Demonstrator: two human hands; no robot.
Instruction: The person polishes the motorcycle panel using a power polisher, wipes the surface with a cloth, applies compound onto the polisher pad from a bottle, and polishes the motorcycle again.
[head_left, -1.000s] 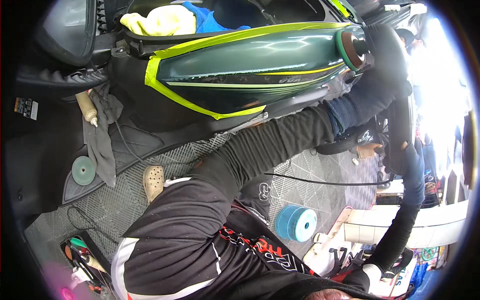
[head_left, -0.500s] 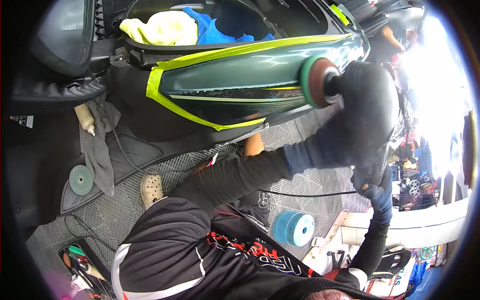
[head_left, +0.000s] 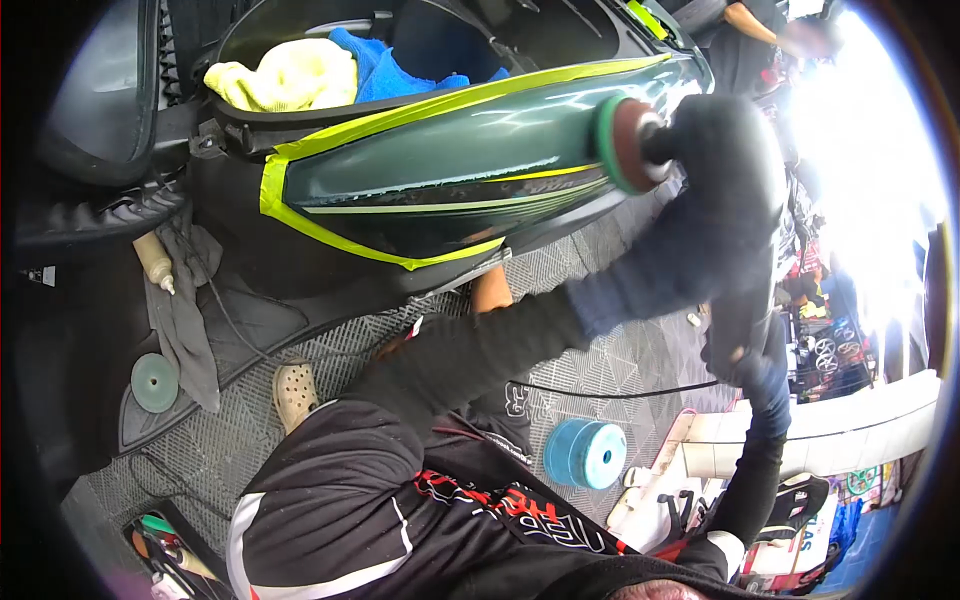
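Note:
A corded polisher (head_left: 745, 170) with a green and reddish-brown round pad (head_left: 628, 145) is held against or very near a glossy dark green vehicle panel (head_left: 430, 155). Yellow-green masking tape (head_left: 335, 232) borders the panel. My left hand (head_left: 665, 240), in a dark glove and blurred, is closed round the polisher near its head; its fingers are mostly hidden. Farther back, my right hand (head_left: 742, 368), also gloved, is wrapped round the polisher's rear handle. A ragged pale line runs along the panel above its yellow and white stripes.
Yellow (head_left: 300, 75) and blue cloths (head_left: 385, 68) lie in the open compartment above the panel. A squeeze bottle (head_left: 153, 262), grey cloth (head_left: 190, 340) and green pad (head_left: 155, 383) lie at left. A blue round container (head_left: 585, 453) stands on the floor near the black cord (head_left: 620, 395). Another person's arm (head_left: 750, 22) shows upper right.
The view has shifted, moving the panel leftward in the picture. Against the panel, the polisher's pad has slid slightly toward the right end. Both hands keep their hold.

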